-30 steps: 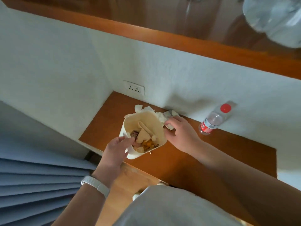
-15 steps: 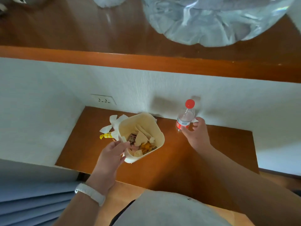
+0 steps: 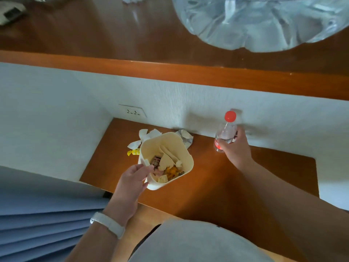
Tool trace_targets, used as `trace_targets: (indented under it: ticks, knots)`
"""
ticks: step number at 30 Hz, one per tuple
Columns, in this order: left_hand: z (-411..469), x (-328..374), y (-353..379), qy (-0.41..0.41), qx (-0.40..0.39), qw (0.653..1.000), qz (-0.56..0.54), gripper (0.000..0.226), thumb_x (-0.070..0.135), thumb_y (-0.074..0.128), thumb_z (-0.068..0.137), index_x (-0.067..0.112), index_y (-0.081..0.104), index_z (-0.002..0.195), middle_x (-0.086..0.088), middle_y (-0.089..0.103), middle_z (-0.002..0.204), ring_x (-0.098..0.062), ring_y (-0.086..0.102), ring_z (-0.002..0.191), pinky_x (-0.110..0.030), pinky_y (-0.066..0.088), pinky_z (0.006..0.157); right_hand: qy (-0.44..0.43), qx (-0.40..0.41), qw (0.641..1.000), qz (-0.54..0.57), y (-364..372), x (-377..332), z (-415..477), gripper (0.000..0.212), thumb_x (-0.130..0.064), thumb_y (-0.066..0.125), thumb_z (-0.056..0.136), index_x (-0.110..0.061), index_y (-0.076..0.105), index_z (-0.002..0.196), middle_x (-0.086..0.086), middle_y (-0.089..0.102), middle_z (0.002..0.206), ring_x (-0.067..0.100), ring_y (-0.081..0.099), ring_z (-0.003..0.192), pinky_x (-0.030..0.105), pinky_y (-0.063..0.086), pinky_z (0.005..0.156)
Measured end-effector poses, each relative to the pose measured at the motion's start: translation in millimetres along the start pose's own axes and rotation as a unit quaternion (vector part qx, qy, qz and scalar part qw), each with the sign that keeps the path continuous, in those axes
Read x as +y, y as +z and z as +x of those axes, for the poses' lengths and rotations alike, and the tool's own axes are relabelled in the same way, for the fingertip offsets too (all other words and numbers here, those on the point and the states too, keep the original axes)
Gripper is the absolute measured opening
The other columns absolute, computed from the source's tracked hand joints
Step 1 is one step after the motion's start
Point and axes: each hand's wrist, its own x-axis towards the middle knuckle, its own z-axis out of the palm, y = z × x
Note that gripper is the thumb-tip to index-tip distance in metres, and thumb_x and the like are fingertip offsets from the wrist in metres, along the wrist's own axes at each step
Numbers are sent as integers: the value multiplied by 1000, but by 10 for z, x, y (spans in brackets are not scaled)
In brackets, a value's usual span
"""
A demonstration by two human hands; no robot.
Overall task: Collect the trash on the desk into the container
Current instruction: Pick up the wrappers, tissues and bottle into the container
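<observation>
Fingers [image 3: 239, 136] of the right hand [image 3: 236, 151] are curled round the clear water bottle [image 3: 225, 133], thumb across its lower body by the red label. The bottle stands close to upright at the back of the desk [image 3: 207, 190], just off the white wall. Its long axis runs from the base down at the wood up to the red cap [image 3: 230, 116], which points up and a touch to the right. Whether the base touches the desk, I can't tell.

Over on the other side, the left hand [image 3: 132, 183] pinches the near rim of the cream container [image 3: 188, 161], thumb over the edge. The container is tipped, its mouth facing up at the camera, with wrappers and scraps inside.

Behind it lie white paper scraps [image 3: 149, 134], a yellow wrapper [image 3: 133, 152] and a crumpled silvery wad [image 3: 186, 138].

A wall socket [image 3: 133, 111] sits above the desk's back left corner. Higher up runs a wooden shelf [image 3: 170, 74] with a clear plastic bag [image 3: 264, 21] on it.
</observation>
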Motion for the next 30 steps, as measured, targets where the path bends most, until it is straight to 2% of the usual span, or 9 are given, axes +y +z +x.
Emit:
trace_targets:
  ticks: [5,9,14,16,19,22,25,28,30]
  knots:
    - [-12,23,10,1,2,1000,-11,20,29,70,94,19,62,110,-7,73,112,-20,67,110,-31,55,81,-37,-7,999,5,22,-226,-65,58,-55,77,69,-47,38,110,-22,53,103,-9,52,97,18,43,68]
    - [14,34,-55,-3,-3,1000,-13,20,28,69,95,18,61,111,-8,71,115,-21,65,112,-36,54,92,-104,-2,994,17,75,-680,-155,58,-61,74,66,-60,32,105,-26,50,105,0,55,101,16,49,72]
    - [41,97,-183,12,-18,1000,19,17,32,71,93,24,62,105,-4,70,112,-19,65,107,-29,52,77,-107,2,991,79,153,-1253,-310,66,-64,73,64,-56,32,114,-26,51,112,4,57,109,16,56,70]
    - [74,105,-246,21,-26,999,33,20,33,71,93,22,63,108,-3,70,113,-20,64,108,-29,50,79,-106,-10,987,122,192,-1447,-376,68,-63,74,65,-50,34,119,-23,52,114,5,57,112,19,57,71]
    - [94,101,-357,21,-26,999,43,27,36,69,94,19,63,114,-3,71,113,-20,64,109,-31,48,81,-102,-62,977,178,299,-1659,-525,63,-59,75,67,-50,38,118,-22,53,116,-1,56,112,17,55,70]
    - [104,103,-455,20,-22,999,37,24,37,71,93,22,63,110,-3,70,114,-20,63,110,-35,52,88,-87,-130,967,202,439,-1749,-686,61,-51,76,70,-47,40,119,-15,56,118,6,60,110,23,58,76]
    - [131,129,-554,9,-16,1000,8,25,35,71,93,20,62,112,-3,70,115,-22,63,111,-40,53,99,-88,-201,961,171,672,-1767,-830,62,-43,76,75,-33,41,126,-5,58,120,13,62,110,28,58,81]
    - [138,147,-633,7,-17,1000,-8,25,34,73,92,20,64,110,0,71,113,-19,64,106,-38,52,96,-94,-253,956,117,937,-1785,-935,72,-45,77,72,-23,40,130,2,56,122,18,60,112,36,59,85]
    - [143,140,-706,8,-13,1000,-13,27,36,75,89,21,65,108,1,72,112,-19,65,107,-37,53,95,-97,-295,947,80,1105,-1806,-1003,75,-49,78,70,-25,39,130,-2,55,119,15,59,110,34,59,84]
